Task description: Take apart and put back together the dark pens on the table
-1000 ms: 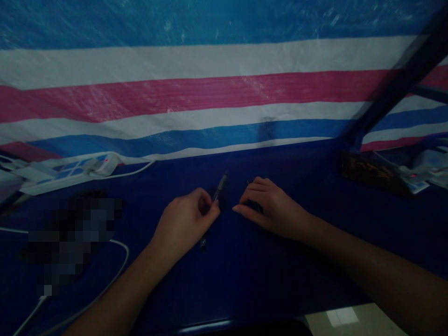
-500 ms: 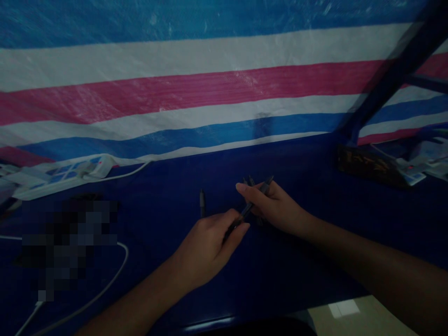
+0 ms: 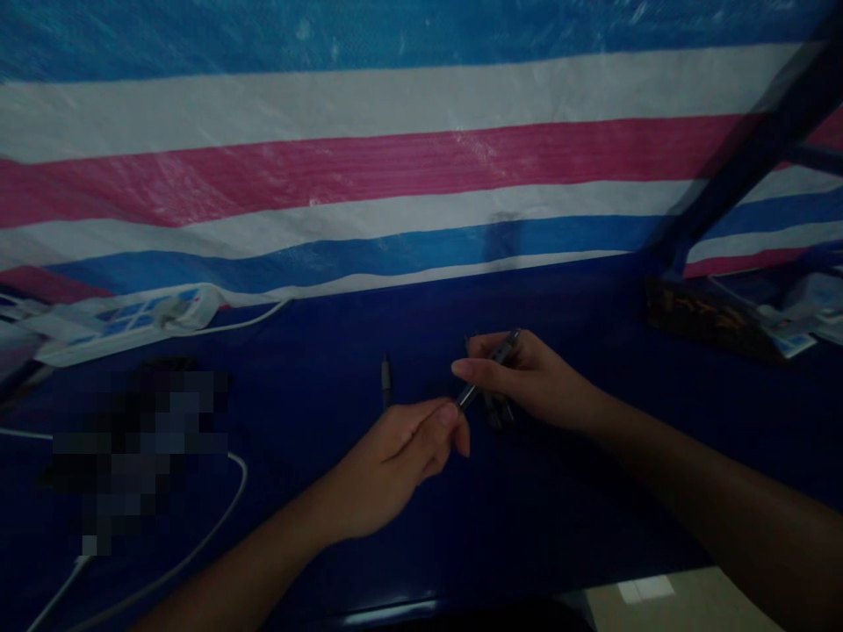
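Note:
A dark pen [image 3: 470,395] slants between my two hands above the blue table. My right hand [image 3: 520,373] grips its upper part between thumb and fingers. My left hand [image 3: 412,443] is closed at the pen's lower end, thumb pressed against the fingers, and hides that end. Under and beside my right hand lie more dark pens [image 3: 499,412], partly covered by it. Another dark pen [image 3: 385,379] lies just beyond my left hand, its near end hidden behind the knuckles.
A white power strip [image 3: 132,320] with plugs and a cable sits at the back left. Nearer is a pixelated dark object [image 3: 145,448] with a white cable. A dark patterned item [image 3: 711,320] lies at the back right. Behind the table [image 3: 316,351] hangs a striped sheet [image 3: 395,167].
My left thumb has moved up from below the pen onto the fingers, covering the pen's lower end. The view has shifted slightly.

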Demonstrator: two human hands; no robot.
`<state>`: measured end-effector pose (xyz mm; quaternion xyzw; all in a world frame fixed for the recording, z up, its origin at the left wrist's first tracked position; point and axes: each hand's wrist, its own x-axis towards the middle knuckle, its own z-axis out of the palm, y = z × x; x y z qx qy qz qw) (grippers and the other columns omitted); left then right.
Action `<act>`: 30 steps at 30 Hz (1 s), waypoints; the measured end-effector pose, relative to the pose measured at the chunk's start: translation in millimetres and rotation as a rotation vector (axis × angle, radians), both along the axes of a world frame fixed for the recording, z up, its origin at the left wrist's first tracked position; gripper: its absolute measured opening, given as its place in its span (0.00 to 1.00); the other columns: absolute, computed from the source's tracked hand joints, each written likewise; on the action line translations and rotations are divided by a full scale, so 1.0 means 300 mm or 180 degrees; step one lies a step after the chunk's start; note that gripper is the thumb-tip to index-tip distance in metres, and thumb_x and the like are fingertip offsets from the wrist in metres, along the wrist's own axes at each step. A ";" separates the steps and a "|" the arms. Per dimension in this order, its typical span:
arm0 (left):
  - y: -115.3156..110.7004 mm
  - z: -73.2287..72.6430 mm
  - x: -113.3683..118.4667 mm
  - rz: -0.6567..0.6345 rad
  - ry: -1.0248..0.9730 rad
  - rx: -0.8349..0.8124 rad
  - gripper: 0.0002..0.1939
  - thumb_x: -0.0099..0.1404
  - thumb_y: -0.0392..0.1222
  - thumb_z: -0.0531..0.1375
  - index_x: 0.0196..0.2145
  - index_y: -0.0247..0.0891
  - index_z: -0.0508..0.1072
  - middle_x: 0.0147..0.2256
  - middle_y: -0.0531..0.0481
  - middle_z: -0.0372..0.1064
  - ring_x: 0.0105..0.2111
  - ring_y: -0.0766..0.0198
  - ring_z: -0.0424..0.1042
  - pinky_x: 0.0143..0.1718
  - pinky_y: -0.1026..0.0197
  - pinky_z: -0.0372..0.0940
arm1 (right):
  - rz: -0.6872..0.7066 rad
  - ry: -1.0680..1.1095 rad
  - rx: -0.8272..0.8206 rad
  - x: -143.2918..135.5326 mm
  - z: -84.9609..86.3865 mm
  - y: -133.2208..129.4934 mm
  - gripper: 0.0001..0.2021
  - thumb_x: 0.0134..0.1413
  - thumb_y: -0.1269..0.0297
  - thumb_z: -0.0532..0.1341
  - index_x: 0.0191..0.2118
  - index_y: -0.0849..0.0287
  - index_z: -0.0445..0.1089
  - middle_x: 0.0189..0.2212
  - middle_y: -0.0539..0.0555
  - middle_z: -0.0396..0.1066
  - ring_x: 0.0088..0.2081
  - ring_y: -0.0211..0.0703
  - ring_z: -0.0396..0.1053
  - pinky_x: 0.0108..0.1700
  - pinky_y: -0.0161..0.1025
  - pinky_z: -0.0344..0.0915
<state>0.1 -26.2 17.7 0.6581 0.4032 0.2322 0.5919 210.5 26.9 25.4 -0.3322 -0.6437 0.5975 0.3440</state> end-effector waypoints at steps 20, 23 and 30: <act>0.059 0.011 -0.045 0.0396 0.1236 0.1667 0.20 0.81 0.48 0.45 0.44 0.39 0.75 0.18 0.61 0.53 0.16 0.68 0.58 0.21 0.64 0.53 | -0.0381 0.0060 0.0433 0.040 -0.006 0.082 0.12 0.55 0.60 0.71 0.43 0.58 0.75 0.35 0.50 0.76 0.33 0.38 0.70 0.38 0.37 0.66; 0.062 0.017 -0.047 0.0427 0.1410 0.1843 0.20 0.81 0.47 0.46 0.44 0.39 0.75 0.18 0.61 0.55 0.16 0.67 0.60 0.22 0.64 0.55 | -0.0551 -0.0092 0.0471 0.039 -0.007 0.082 0.13 0.61 0.52 0.66 0.40 0.59 0.75 0.32 0.51 0.76 0.32 0.39 0.71 0.37 0.38 0.66; 0.069 0.008 -0.048 0.0304 0.1925 0.2099 0.18 0.81 0.47 0.45 0.42 0.39 0.72 0.26 0.55 0.70 0.23 0.63 0.72 0.27 0.62 0.60 | -0.0322 -0.0363 0.0380 0.043 -0.006 0.085 0.12 0.57 0.55 0.69 0.37 0.59 0.73 0.29 0.50 0.74 0.30 0.38 0.70 0.34 0.37 0.65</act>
